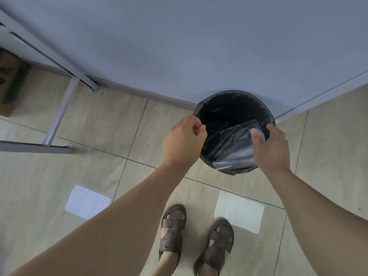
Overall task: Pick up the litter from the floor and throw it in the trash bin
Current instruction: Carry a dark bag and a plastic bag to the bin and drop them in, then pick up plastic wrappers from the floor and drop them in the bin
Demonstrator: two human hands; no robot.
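Holding a clear plastic bag (237,144) over the black trash bin (264,108) (which stood against the wall), the right hand (271,148) pinched its edge between thumb and fingers. The left hand (183,142) was curled closed at the bin's rim. Two white papers (87,202) lay on the floor.

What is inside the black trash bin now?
The trash bin has a black liner. The right hand holds clear plastic bags over its opening, partly inside. The left hand pinches the rim. The bottom is dark and partly covered, so other contents cannot be seen.
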